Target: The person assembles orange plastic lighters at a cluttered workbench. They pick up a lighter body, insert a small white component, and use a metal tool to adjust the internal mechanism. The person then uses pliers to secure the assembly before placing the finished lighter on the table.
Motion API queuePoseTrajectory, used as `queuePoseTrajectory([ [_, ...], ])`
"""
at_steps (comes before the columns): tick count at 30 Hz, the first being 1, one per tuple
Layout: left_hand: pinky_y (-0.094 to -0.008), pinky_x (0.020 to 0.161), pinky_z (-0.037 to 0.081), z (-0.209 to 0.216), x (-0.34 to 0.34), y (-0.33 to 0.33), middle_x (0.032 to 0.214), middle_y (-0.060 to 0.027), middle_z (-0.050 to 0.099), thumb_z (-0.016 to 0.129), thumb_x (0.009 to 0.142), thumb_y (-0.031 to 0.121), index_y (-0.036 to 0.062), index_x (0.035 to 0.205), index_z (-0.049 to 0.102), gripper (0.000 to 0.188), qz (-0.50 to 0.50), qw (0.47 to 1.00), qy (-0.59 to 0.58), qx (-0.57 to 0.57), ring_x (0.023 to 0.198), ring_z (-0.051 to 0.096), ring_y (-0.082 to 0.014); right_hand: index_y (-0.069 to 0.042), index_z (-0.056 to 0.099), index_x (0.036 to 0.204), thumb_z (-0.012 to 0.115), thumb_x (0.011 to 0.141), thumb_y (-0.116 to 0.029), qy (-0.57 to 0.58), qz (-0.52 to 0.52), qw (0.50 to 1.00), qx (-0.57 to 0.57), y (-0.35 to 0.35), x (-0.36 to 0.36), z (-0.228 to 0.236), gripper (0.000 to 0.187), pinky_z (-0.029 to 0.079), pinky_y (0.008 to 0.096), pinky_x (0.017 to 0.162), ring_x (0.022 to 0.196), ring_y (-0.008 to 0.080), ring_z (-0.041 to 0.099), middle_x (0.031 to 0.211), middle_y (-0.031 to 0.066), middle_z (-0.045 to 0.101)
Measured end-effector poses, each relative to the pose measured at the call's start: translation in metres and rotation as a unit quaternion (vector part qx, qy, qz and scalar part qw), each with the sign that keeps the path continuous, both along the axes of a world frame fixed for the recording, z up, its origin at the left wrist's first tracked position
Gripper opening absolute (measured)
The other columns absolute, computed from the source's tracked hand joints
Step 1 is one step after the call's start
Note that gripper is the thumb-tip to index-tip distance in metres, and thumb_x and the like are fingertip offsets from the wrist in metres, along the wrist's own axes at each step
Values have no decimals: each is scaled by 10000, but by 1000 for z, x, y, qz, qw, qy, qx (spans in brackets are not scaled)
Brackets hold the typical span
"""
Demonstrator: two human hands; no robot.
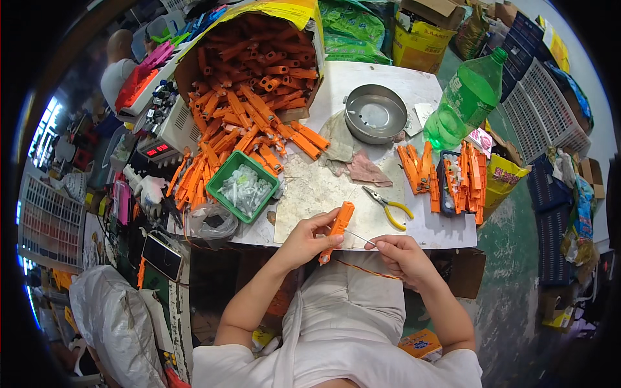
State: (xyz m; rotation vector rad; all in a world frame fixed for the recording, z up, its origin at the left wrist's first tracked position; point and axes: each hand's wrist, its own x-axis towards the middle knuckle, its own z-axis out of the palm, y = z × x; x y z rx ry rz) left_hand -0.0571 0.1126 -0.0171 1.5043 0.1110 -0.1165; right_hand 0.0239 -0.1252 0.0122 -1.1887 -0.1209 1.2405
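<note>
Green plastic forms the square tray [261, 169] holding small whitish translucent pieces, beside a heap of long orange plastic parts [249, 113] spilling from a carton. Next, the left hand [310, 240] pinches a slim orange plastic piece [343, 218] at a tilt over the near edge of the white worktable [446, 237]. A thin metal rod [359, 237] runs rightward from it, beneath yellow-handled pliers [393, 212], to the right hand [404, 257], whose thumb and fingers grasp the rod. Farther right stands a translucent green bottle [462, 100].

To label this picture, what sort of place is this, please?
Probably an assembly workshop: many similar orange parts fill a box, small pale pieces fill a green tray, and pliers lie on the table.
</note>
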Motion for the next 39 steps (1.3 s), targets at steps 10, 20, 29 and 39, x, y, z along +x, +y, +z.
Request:
queuePoseTrajectory([
  [10,-246,741,510,4,1,-8,1061,-85,616,686,834,90,-38,1371,387,629,48,998,29,-24,854,621,-126,-37,604,1116,601,849,-47,-772,-20,621,-136,10,-32,-7,267,455,342,478,519,220,570,642,125,554],
  [20,-284,812,525,-12,8,-11,1001,-78,618,681,846,111,-49,1227,503,450,88,981,40,-170,895,643,-158,-7,656,1023,578,905,-123,-497,-7,856,-140,9,-28,6,183,472,313,567,564,249,598,693,172,624],
  [29,-288,820,525,-8,9,-14,997,-76,614,672,856,117,-49,1238,495,452,67,985,32,-156,888,640,-157,-1,662,1048,554,930,-178,-474,16,872,-123,1,-20,-2,238,468,263,595,619,100,578,776,88,681],
  [39,-243,777,494,-9,6,-35,987,-50,609,670,861,116,-51,1278,479,487,103,992,9,-72,867,582,-92,-15,619,1055,597,831,-85,-797,74,585,-126,-9,-24,-3,236,435,295,463,507,167,548,633,75,544],
])
